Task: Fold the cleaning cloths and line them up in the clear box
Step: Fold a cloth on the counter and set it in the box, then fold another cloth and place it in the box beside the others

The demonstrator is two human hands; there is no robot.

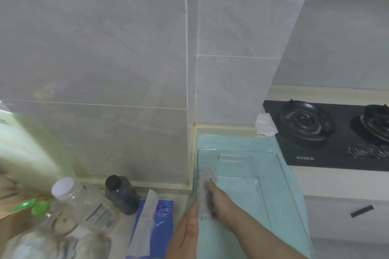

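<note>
A folded grey speckled cleaning cloth (204,191) stands on edge against the left wall of the clear box (280,176). My right hand (221,204) is inside the box and grips the cloth from its right side. My left hand (185,235) lies flat with straight fingers against the outer left side of the box, beside the cloth. The box rests on a light teal towel (237,141). Grey crumpled cloths (56,244) lie at the lower left.
Left of the box lie a blue tissue pack (162,216), a dark jar (123,194), a clear white-capped jar (84,202) and green-capped bottles (31,206). A black gas hob (328,134) sits at the right, with white paper (265,124) by the tiled wall.
</note>
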